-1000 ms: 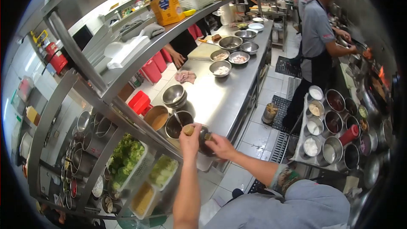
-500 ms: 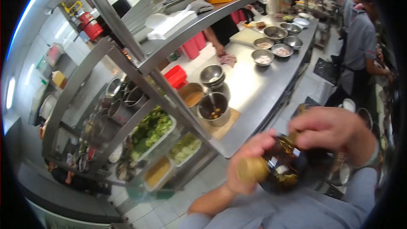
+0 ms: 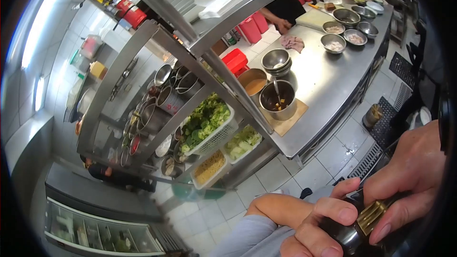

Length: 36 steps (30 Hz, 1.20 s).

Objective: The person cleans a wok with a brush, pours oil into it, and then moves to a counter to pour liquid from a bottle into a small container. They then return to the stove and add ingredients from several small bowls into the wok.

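Observation:
At the lower right, my left hand (image 3: 319, 226) has its fingers on a dark, glossy rounded object (image 3: 340, 233). My right hand (image 3: 409, 176) comes in from the right edge, its thumb and fingers closed round a gold metal fitting (image 3: 372, 216) on that same object. The fitting has parallel ridges and sits between the two hands. Much of the dark object is covered by my fingers or cut off by the frame's bottom edge.
The steel counter (image 3: 323, 81) holds metal bowls (image 3: 333, 43), stacked bowls (image 3: 276, 61) and a pot (image 3: 277, 100) with a ladle. Below are vegetable baskets (image 3: 207, 123). Across the counter, a co-worker's hand (image 3: 283, 26) is near a pink cloth (image 3: 292, 43).
Both hands and the dark object have moved down and right in view. A gold knob seen by my left hand is out of sight. The counter has shifted rightward and up as the view turned.

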Each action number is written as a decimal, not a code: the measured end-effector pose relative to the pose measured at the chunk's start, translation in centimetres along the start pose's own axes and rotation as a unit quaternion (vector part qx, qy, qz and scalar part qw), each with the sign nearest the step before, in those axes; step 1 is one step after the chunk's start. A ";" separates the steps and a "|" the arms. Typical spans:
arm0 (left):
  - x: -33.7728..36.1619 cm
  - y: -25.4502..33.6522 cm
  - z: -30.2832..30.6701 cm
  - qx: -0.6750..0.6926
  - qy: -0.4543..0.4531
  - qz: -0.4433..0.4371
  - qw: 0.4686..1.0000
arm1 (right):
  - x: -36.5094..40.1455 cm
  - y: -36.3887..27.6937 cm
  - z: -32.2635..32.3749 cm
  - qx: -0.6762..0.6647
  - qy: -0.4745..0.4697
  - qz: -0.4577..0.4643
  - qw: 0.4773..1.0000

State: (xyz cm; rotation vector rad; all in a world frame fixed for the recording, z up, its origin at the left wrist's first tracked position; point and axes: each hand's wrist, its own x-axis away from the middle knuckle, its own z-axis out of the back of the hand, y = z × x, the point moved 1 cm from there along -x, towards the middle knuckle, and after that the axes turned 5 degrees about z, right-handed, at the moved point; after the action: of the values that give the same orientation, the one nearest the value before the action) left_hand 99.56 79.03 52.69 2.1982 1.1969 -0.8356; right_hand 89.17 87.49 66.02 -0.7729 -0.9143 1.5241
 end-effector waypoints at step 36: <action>-3.0 5.1 3.1 -0.168 -0.009 0.113 0.979 | -2.1 2.9 -2.3 0.080 0.154 0.162 0.971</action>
State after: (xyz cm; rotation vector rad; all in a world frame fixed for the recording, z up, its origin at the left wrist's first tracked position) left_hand 101.82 72.75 53.40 1.9944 0.9739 -0.5160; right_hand 90.12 85.54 62.37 -1.0431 -0.4429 1.6733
